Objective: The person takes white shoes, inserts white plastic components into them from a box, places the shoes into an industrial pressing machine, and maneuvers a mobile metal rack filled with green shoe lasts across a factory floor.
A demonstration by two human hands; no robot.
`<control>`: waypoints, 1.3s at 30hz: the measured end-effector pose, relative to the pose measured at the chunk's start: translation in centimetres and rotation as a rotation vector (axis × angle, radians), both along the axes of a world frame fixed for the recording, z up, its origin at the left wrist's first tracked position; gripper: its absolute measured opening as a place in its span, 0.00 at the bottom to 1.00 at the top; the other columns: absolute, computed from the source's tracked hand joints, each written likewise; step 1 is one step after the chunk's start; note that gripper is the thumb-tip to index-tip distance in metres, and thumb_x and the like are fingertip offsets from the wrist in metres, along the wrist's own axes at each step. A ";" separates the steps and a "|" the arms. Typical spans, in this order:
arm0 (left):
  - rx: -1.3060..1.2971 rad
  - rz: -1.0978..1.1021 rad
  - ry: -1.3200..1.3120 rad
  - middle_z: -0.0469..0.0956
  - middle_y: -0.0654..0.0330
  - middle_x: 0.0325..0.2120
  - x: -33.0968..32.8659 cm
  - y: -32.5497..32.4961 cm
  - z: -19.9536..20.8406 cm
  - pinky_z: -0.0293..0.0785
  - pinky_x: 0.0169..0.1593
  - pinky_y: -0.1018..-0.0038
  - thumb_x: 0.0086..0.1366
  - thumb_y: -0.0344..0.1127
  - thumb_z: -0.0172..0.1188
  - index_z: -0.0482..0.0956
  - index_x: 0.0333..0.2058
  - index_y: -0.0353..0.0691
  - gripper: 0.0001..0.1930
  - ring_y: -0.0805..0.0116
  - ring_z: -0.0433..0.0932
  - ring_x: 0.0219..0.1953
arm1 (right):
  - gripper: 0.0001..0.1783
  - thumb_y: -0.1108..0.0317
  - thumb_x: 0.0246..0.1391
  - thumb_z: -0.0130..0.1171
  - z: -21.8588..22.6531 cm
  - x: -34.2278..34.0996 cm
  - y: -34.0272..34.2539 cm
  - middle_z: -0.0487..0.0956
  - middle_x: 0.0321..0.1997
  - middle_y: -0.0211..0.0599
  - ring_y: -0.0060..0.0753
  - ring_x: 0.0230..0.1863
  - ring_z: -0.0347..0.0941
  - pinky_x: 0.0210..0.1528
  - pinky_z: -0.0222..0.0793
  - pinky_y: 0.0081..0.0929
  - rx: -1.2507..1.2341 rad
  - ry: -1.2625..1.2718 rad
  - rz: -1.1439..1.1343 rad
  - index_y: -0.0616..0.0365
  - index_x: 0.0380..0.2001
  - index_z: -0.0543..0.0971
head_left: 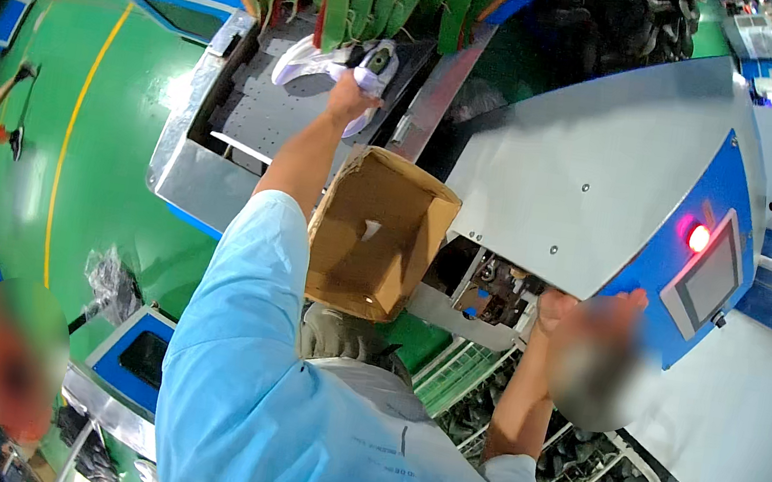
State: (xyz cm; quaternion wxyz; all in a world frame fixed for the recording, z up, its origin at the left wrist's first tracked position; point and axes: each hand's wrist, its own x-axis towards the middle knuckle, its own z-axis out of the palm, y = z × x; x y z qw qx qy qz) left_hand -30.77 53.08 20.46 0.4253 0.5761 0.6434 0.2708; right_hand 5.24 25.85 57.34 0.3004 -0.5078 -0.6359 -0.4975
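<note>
"While my left grip (355, 99) meets the shoe (380, 62), I cannot tell whether it pinches."

"How does the shoe lie?"

"At the grip's far side on the grey surface (271, 114), long axis near to far; my right grip (553, 309), also unclear, is well apart."

"Its look?"

"White, dark green inside."

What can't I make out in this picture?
All in the head view:
- Left hand: its fingertips, turned away at the white shoe pieces, so its grip is unclear.
- Right hand: whatever it may hold, covered by blurring beside it.
- Space behind the green strips: hidden by them.
- Screen: too small and slanted to read.
</note>
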 end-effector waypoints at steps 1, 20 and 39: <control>0.098 0.106 0.038 0.81 0.44 0.46 -1.0 -0.2 -1.6 0.76 0.53 0.57 0.46 0.44 0.80 0.72 0.48 0.32 0.36 0.43 0.79 0.51 | 0.37 0.42 0.68 0.40 -0.2 -0.1 0.6 0.77 0.56 0.58 0.61 0.60 0.72 0.65 0.65 0.54 -0.012 0.008 -0.001 0.70 0.57 0.72; 0.098 -0.135 -0.678 0.80 0.60 0.50 -3.4 -24.1 33.2 0.71 0.61 0.68 0.49 0.30 0.79 0.69 0.61 0.35 0.41 0.70 0.77 0.53 | 0.34 0.59 0.63 0.57 3.4 -8.2 -6.1 0.68 0.66 0.54 0.51 0.69 0.62 0.73 0.50 0.46 -0.331 0.839 0.438 0.68 0.65 0.64; 0.516 -0.038 -0.126 0.73 0.45 0.37 16.5 -42.9 33.8 0.75 0.43 0.58 0.67 0.43 0.57 0.68 0.48 0.31 0.21 0.46 0.76 0.36 | 0.67 0.66 0.38 0.75 1.4 -4.7 -21.9 0.66 0.68 0.55 0.47 0.65 0.69 0.67 0.65 0.41 -0.739 1.166 0.556 0.65 0.75 0.42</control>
